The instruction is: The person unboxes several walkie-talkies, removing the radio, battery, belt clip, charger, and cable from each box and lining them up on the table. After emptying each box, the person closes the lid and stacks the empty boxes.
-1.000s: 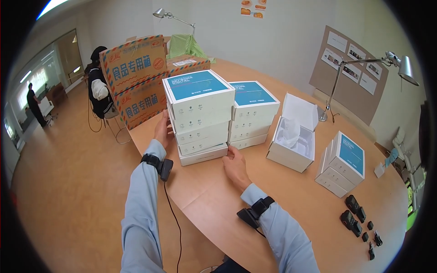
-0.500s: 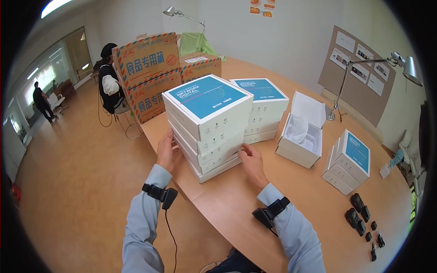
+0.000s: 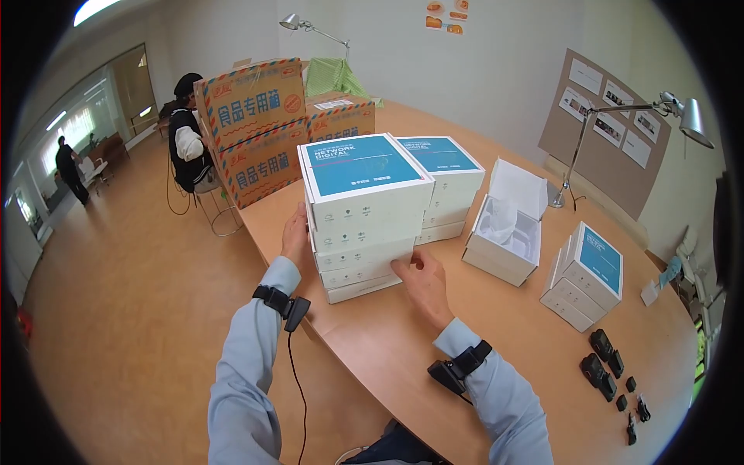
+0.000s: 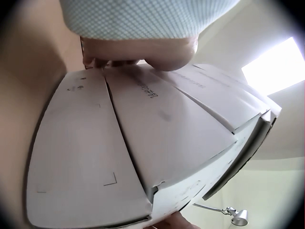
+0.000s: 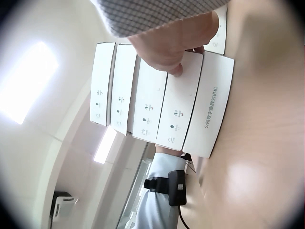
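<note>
1. Between the two hands stands a stack of white boxes (image 3: 358,225) near the table (image 3: 403,349) edge, upright, its blue lid facing up and its printed front sides facing the person.
2. Left hand (image 3: 295,232) lies flat on the stack's left side, fingers straight; right hand (image 3: 419,275) presses its fingertips on the lower front.
3. Just behind the stack stands a second stack (image 3: 446,186); an open box (image 3: 504,232) is to the right of the right hand, and cardboard cartons (image 3: 263,128) are beyond the left hand.

Left hand (image 3: 295,232) fingers hidden behind box stack (image 3: 360,217), small print unreadable
</note>
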`<state>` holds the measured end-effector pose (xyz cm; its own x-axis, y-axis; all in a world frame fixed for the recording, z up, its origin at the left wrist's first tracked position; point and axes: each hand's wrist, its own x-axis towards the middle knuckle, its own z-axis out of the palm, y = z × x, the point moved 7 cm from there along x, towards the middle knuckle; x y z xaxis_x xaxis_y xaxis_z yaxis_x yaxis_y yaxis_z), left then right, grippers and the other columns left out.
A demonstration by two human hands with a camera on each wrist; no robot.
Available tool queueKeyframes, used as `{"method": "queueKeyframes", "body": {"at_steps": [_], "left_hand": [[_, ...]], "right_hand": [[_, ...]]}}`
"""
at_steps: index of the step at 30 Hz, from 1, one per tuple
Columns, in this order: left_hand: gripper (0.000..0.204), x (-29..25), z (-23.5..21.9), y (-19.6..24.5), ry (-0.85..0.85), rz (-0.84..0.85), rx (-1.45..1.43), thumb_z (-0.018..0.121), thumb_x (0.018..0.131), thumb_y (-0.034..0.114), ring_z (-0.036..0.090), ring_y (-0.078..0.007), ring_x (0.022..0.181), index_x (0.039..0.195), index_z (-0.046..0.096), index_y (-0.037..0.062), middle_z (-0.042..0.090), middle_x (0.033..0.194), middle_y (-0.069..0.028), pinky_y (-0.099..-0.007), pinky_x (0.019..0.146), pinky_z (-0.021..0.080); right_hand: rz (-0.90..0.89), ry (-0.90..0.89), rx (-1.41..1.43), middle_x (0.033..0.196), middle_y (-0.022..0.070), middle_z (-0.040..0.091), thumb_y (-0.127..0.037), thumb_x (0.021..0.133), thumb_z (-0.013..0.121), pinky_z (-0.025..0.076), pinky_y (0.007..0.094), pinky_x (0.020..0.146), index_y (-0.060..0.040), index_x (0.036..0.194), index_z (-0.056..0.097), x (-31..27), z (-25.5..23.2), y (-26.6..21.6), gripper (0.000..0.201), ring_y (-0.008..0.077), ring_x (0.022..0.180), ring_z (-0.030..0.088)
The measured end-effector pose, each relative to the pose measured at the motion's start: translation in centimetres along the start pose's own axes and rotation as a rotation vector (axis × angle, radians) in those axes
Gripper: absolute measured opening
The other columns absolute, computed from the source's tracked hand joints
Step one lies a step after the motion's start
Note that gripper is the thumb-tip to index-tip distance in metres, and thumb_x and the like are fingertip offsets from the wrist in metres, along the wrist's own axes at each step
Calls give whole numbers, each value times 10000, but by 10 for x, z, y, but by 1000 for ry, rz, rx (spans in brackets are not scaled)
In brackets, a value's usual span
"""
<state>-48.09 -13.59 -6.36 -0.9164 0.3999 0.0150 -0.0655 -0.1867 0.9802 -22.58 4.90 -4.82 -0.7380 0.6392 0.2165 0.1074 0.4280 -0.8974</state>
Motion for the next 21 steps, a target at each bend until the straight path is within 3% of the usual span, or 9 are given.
{"method": "queueKeyframes", "body": {"at_steps": [3, 6, 10, 12, 13, 21], "left_hand": [[569, 35, -10, -32, -30, -2, -117, 440, 1111, 473, 636, -122, 1045, 1308, 650, -17, 710, 1141, -84, -259, 883, 515], [565, 48, -22, -49, -28, -26, -27, 418, 1115, 478, 629, -122, 1033, 1244, 681, -4, 708, 1117, -78, -265, 898, 510], [620, 15, -19, -16, 34, 60, 100, 399, 1104, 541, 631, -133, 1022, 1211, 693, 6, 707, 1129, -76, -277, 903, 508], [689, 16, -22, -15, -93, 126, 192, 381, 1085, 610, 630, -145, 1005, 1250, 685, 13, 705, 1128, -77, -294, 917, 505], [730, 8, -24, -10, -76, 121, 239, 365, 1071, 650, 627, -153, 986, 1270, 677, 20, 702, 1102, -70, -303, 880, 520], [707, 2, -38, -11, -70, 226, 262, 354, 1083, 625, 647, -168, 917, 1179, 663, -3, 687, 1020, -97, -316, 746, 543]], "right_hand": [[-10, 85, -94, 1070, 197, 679, -342, 841, 746, 512, 428, 892, 34, 1199, 676, -16, -1, -9, 524, 348, 989, 632], [1, 125, -51, 1096, 204, 642, -333, 844, 762, 518, 425, 898, 48, 1224, 653, -22, 1, -6, 549, 341, 1010, 628], [42, 105, -10, 1203, 238, 578, -268, 868, 758, 551, 404, 873, 74, 1272, 609, -26, 7, -10, 550, 315, 1034, 642], [44, 71, 75, 1243, 240, 551, -255, 877, 755, 559, 400, 873, 75, 1279, 603, -20, 13, 0, 542, 314, 1035, 647], [56, 55, 155, 1283, 242, 523, -241, 886, 751, 567, 396, 873, 77, 1285, 598, -18, 16, 4, 533, 312, 1036, 653], [92, 65, 188, 1309, 237, 509, -254, 901, 755, 567, 387, 874, 83, 1239, 593, -31, 25, 4, 504, 318, 1008, 679]]}}
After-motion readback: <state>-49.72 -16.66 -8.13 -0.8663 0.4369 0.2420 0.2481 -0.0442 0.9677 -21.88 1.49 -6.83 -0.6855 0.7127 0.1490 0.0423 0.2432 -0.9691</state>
